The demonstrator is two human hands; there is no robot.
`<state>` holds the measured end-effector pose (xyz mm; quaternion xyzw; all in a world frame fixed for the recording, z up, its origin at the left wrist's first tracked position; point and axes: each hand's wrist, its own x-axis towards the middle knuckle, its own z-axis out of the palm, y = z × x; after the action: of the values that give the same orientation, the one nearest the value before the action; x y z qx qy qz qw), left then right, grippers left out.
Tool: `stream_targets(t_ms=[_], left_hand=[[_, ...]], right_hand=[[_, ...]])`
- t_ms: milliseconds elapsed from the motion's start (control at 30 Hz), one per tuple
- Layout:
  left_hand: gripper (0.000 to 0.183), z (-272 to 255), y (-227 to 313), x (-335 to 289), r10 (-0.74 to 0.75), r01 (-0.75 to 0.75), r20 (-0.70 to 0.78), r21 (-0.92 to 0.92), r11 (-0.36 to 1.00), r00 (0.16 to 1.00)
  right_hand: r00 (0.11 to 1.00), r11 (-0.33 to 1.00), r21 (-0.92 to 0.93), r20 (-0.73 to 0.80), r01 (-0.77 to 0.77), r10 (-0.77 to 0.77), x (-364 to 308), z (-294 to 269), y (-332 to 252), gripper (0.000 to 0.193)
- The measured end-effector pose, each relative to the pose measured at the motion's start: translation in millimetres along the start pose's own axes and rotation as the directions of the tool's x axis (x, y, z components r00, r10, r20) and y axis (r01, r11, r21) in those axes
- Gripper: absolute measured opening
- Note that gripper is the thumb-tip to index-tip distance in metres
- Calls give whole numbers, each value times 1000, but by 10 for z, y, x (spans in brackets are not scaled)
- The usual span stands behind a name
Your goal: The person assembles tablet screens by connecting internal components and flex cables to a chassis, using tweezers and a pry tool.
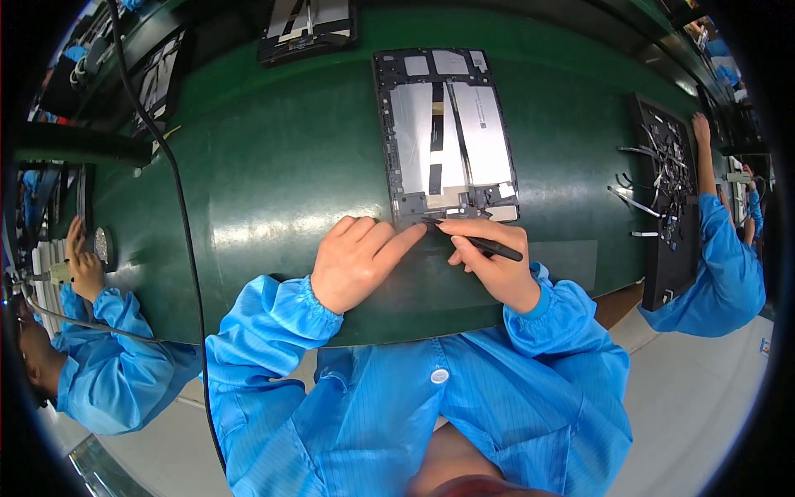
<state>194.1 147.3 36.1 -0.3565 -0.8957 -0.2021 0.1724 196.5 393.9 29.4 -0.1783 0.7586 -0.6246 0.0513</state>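
Note:
An opened tablet (451,157) lies on the green bench top, its silver battery panels, black frame and dark ribbon strip exposed. At its near edge, my left hand (354,258) rests palm down with the index finger stretched out to the frame. The other fingers are loosely bent, and nothing shows in them. My right hand (501,269) is closed round black tweezers (495,248), held like a pen. Their dark tip meets the tablet's near edge beside my left fingertip. Whatever small part lies under the tip is too small to make out.
At right, a black tray (671,199) holds several parts with cables poking over its side. Another opened tablet (308,33) lies at the far edge. A black cable (178,182) hangs down the left side. People in blue sleeves sit on both sides.

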Motion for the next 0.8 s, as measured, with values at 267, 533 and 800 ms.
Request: stream_targets(t_ms=[267,533,800], left_hand=[[43,1,-3,-5,-13,13,-4,-12,1000,1000],[45,-54,-6,-54,-2,2,-18,-6,1000,1000],[47,-56,-22,-62,7,-8,-45,-24,1000,999]], right_hand=[[977,966,191,-84,-176,195,-14,-63,-99,19],[971,957,234,-124,-172,205,-43,-98,-47,19],[979,980,-60,79,192,-187,73,-8,23,22]])
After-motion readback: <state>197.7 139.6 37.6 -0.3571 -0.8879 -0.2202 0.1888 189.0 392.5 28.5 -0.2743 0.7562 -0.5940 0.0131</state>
